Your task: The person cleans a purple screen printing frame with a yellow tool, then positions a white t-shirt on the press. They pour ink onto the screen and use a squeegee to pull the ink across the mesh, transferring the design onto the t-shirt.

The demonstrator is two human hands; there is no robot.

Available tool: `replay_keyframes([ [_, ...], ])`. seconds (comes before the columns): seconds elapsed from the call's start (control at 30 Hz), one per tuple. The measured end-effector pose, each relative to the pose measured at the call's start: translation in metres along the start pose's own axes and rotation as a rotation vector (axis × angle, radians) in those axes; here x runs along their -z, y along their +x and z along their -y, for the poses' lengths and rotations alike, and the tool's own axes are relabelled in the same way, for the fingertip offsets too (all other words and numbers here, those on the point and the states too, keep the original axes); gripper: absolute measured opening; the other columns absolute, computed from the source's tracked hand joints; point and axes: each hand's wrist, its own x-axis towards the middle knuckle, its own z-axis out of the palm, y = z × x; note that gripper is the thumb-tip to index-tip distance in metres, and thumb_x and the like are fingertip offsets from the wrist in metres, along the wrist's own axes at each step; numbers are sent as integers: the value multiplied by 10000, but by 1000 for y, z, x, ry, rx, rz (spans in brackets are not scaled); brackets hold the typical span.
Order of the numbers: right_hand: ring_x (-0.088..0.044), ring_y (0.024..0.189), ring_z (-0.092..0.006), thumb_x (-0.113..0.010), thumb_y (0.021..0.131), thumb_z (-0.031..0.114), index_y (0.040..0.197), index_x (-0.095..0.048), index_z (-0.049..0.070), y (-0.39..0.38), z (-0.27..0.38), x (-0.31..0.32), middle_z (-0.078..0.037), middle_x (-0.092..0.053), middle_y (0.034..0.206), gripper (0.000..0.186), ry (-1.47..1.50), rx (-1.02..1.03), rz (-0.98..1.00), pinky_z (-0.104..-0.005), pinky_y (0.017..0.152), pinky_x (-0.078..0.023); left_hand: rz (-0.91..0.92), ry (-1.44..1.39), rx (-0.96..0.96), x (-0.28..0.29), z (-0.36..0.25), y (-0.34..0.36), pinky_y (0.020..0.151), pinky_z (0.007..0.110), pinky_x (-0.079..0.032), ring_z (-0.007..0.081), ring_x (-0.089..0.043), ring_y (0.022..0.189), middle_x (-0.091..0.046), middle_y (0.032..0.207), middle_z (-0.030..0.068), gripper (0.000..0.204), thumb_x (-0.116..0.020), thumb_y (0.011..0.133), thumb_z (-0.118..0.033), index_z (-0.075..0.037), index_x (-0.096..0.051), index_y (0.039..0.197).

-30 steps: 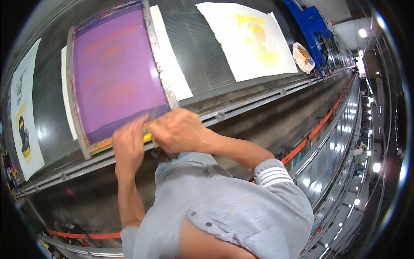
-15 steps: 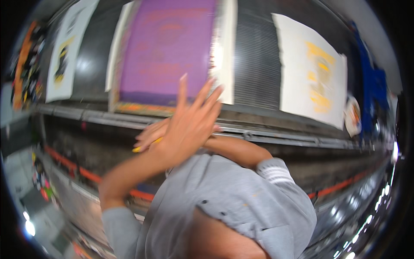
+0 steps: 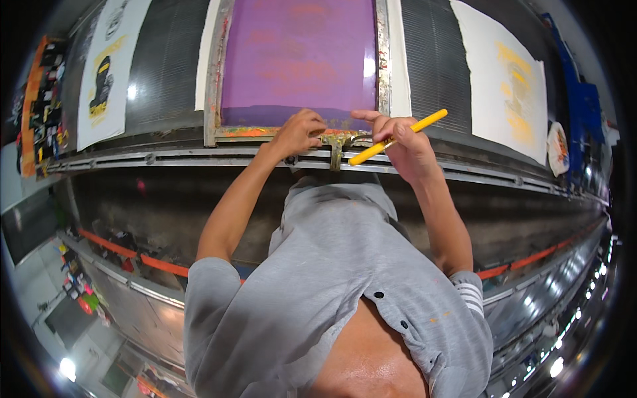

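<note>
No legible txt, nos. or signs. L white sheet [image 3: 123, 79]: a yellow letter-like band [image 3: 108, 48] is running across approx. mid-sheet, along the far end of a blk figure [image 3: 101, 78]; a 2nd yellow patch [image 3: 98, 110] is sitting at the figure's near end, chars too sm. to make out. R white sheet [image 3: 497, 86]: a pale yellow strip [image 3: 509, 50] is showing toward the far end, another yellow area [image 3: 521, 129] nearer, w/ a dotted pic b/w; both are looking too faint to read. Purple screen [image 3: 298, 86]: faint orange blotches [image 3: 292, 69] are showing thru, poss. lettering, too blurry to tell.
</note>
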Motion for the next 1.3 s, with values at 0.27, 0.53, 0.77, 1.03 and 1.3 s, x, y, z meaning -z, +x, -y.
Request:
replay_keyframes([
  [0.27,-592,1129,-285,-596,845,78,1181,-639,-3,-13,49,-106,-132,-647,1244,348,-1125,-484,-244,-388,1001,-440,-40,-26,-171,-26,24,2,891,408,-442,287,-566,1057,-610,1073,96,343,-777,692,-128,-70,-705,1022],
  [0.53,-474,1358,-260,-628,727,-52,882,-656,31,-7,64,-117,-154,-613,1272,178,-2103,124,209,-518,1208,-247,-152,-185,-321,-26,31,2,804,411,-520,312,-620,950,-644,1025,132,206,-734,693,-64,3,-684,881],
  [0.77,-275,1490,-364,-631,943,447,1316,-607,48,2,-29,-63,-195,-228,1634,547,-802,644,-436,-476,1176,-324,-115,-222,-274,-30,27,9,813,418,-510,322,-606,938,-630,970,122,230,-734,676,-73,3,-642,872],
  [1.03,-342,397,-83,-498,1021,290,1244,-593,-92,12,3,-89,38,-333,427,452,-140,113,-441,-283,693,-469,-94,-272,-203,-26,30,5,798,422,-513,333,-602,909,-618,951,133,242,-723,672,-62,7,-612,876],
  [1.3,-329,391,-90,-503,1000,271,1221,-600,-72,7,-2,-100,16,-351,426,419,-16,245,-430,-288,650,-446,-84,-233,-210,-23,30,5,813,386,-540,306,-637,935,-636,1023,122,270,-753,684,-46,3,-647,928],
])
